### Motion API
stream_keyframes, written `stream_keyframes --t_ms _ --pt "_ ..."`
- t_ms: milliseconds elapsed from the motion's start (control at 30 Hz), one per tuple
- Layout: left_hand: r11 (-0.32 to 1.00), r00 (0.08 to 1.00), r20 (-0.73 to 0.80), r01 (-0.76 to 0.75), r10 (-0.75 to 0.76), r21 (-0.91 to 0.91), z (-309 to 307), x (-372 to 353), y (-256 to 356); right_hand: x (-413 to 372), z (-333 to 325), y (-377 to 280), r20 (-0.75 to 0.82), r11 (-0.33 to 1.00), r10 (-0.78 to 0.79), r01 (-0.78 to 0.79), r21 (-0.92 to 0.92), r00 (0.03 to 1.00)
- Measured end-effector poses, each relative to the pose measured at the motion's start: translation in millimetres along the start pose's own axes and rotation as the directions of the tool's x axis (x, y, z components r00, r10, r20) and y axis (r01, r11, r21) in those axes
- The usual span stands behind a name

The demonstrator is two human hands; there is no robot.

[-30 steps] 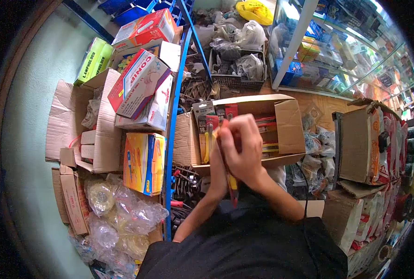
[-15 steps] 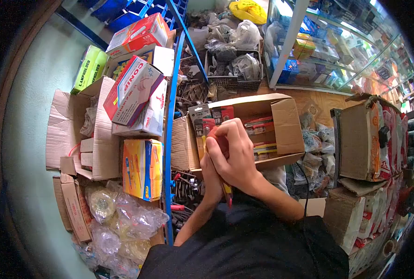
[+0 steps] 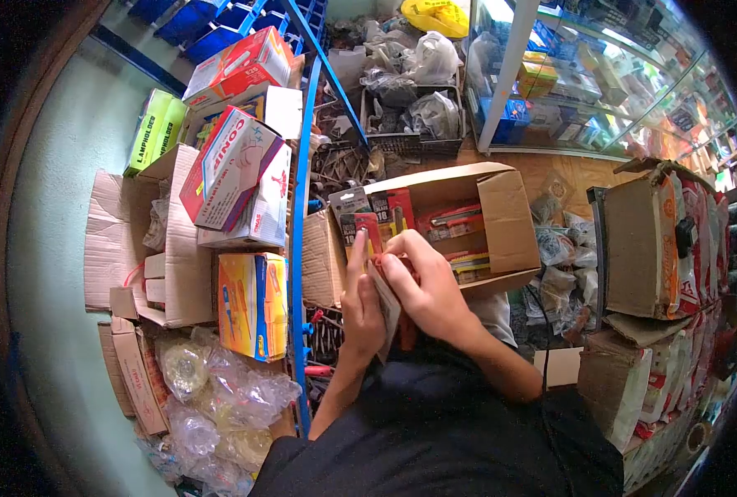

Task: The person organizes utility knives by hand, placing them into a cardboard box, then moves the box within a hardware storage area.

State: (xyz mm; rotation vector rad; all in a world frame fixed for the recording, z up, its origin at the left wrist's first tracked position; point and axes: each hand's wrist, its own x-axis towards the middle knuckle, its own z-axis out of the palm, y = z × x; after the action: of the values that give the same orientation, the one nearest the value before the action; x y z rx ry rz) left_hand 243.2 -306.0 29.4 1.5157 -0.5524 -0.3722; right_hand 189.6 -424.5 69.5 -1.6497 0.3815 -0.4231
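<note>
My left hand [image 3: 363,319] is closed on a carded utility knife pack [image 3: 390,315], tilted so that its pale back faces up. The index finger lies along a red and black card top [image 3: 367,222] marked with an 18. From the right, my right hand [image 3: 428,290] pinches the upper edge of the held pack with thumb and fingers; the pinch itself partly hides what is there. Beyond the hands, another red knife card [image 3: 393,207] and a grey card top [image 3: 349,201] lean at the left side of an open cardboard box [image 3: 513,219]. More red and yellow carded knives [image 3: 455,224] lie inside.
A blue metal shelf post [image 3: 302,224] runs along the left of the box. Past it stand stacked cartons [image 3: 232,170], an orange-yellow box [image 3: 252,306] and clear plastic bags [image 3: 211,398]. Cartons [image 3: 633,248] stand at right, a glass cabinet [image 3: 567,91] behind.
The held pack has turned from showing a yellow knife to showing its pale back. My left hand has moved up and left, its index finger now extended; my right hand has shifted slightly lower.
</note>
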Motion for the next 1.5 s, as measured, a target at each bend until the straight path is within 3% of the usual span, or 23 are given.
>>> stream_keyframes --t_ms 100,233,367,400,500,533,633,700,800,900,1000,1100,1167,1200,1233,1300,1333,1367,1400,1467,1500 --pt "0.987 0.995 0.009 -0.096 0.096 0.129 -8.8 -0.1 -7.8 10.7 -7.7 13.4 0.146 0.989 0.1 -0.115 0.096 0.984" --pt "0.99 0.999 0.035 0.035 -0.04 0.137 -3.8 -2.8 2.0 11.3 -11.8 30.9 0.144 0.982 0.186 -0.19 0.018 0.972" --pt "0.997 0.992 0.108 0.067 -0.071 0.041 -7.4 -9.0 -7.6 8.8 -0.2 42.1 -0.062 0.935 0.125 -0.096 0.342 0.99" --pt "0.988 0.987 0.141 0.1 -0.083 -0.115 -6.0 -9.1 -7.3 9.0 1.6 45.3 -0.093 0.919 0.139 -0.093 0.384 0.986" --pt "0.959 0.965 0.259 -0.05 -0.025 0.28 -9.5 -15.3 1.7 9.4 2.1 40.5 -0.142 0.914 0.142 -0.075 0.399 0.98" --pt "0.963 0.974 0.225 -0.046 -0.016 0.266 -5.9 -16.2 4.1 9.4 1.4 38.3 -0.136 0.925 0.141 -0.082 0.372 0.981" --pt "0.964 0.99 0.09 0.13 -0.112 -0.233 8.2 -14.4 11.9 7.6 1.1 31.0 -0.174 0.984 0.069 -0.039 0.172 0.982" --pt "0.917 0.982 0.048 0.186 -0.181 -0.352 1.2 -18.7 -0.7 4.8 4.8 24.9 -0.224 0.999 -0.049 0.045 -0.024 0.973" --pt "0.834 0.963 0.007 0.238 -0.271 -0.498 6.7 -18.2 13.2 -0.1 7.5 18.3 -0.237 0.982 -0.179 0.159 -0.104 0.955" --pt "0.769 0.913 0.01 0.35 -0.409 -0.534 2.1 -16.7 15.6 -5.5 10.5 22.8 -0.212 0.947 -0.293 0.253 -0.196 0.932" --pt "0.698 0.91 0.033 0.341 -0.414 -0.629 2.5 -13.3 8.2 -12.2 10.1 26.2 -0.164 0.917 -0.347 0.298 -0.264 0.923" --pt "0.533 0.873 0.144 0.407 -0.466 -0.742 -8.4 -13.0 -6.8 -22.5 6.4 33.6 0.036 0.826 -0.49 0.477 -0.299 0.871" --pt "0.423 0.867 0.254 0.44 -0.428 -0.792 -17.0 -6.8 -4.5 -31.9 8.8 34.1 0.122 0.831 -0.47 0.485 -0.273 0.874" --pt "0.482 0.869 0.205 0.429 -0.45 -0.764 -11.6 -7.4 -1.6 -25.0 7.1 35.8 0.105 0.791 -0.527 0.532 -0.304 0.844" --pt "0.409 0.9 0.305 0.417 -0.312 -0.812 -15.4 -10.4 -7.1 -15.9 5.7 37.1 0.09 0.75 -0.578 0.571 -0.333 0.811" --pt "0.543 0.89 0.131 0.377 -0.437 -0.751 1.1 -13.5 14.6 -0.3 4.9 26.8 -0.07 0.822 -0.527 0.487 -0.295 0.847" --pt "0.442 0.895 0.215 0.387 -0.391 -0.809 -1.6 -15.3 13.8 5.5 5.9 23.0 -0.141 0.896 -0.413 0.374 -0.24 0.899" --pt "0.481 0.906 0.171 0.357 -0.387 -0.801 -1.6 -15.0 13.8 9.3 8.3 20.6 -0.205 0.95 -0.29 0.256 -0.176 0.935" --pt "0.519 0.917 0.129 0.326 -0.378 -0.79 -1.0 -11.8 13.9 11.6 11.1 19.8 -0.212 0.963 -0.259 0.235 -0.133 0.942" --pt "0.559 0.922 0.067 0.288 -0.382 -0.778 -3.3 -5.4 7.3 6.6 17.4 18.9 -0.191 0.92 -0.332 0.273 -0.28 0.924" --pt "0.492 0.907 0.009 0.237 -0.421 -0.838 -2.6 -1.6 2.1 -0.4 20.2 19.7 -0.176 0.891 -0.364 0.287 -0.351 0.915"
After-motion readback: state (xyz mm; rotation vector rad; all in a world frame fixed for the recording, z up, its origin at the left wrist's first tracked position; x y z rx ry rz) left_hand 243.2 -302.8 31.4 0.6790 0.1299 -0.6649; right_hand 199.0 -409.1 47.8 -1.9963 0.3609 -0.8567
